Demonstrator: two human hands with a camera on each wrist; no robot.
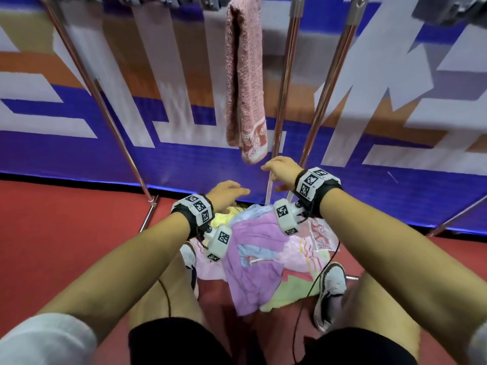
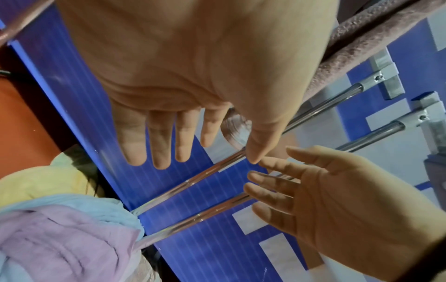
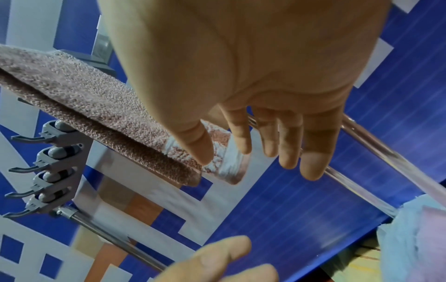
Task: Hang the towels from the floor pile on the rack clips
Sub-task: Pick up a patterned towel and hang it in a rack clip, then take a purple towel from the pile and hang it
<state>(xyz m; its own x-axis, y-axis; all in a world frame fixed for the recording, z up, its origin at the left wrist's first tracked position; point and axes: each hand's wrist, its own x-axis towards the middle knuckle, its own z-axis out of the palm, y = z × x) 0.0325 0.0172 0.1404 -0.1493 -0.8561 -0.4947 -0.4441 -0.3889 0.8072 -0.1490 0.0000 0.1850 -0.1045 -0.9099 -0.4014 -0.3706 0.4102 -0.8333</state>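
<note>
I see 2 hands, fingers spread and holding nothing: left hand (image 1: 227, 194) and right hand (image 1: 282, 172) above the towel pile (image 1: 259, 256) | 1 pink towel (image 1: 245, 83) hangs from the rack, its lower edge just beside my right hand | 4 free clips (image 3: 48, 171) | open gap between the rack legs (image 1: 283, 96).
</note>
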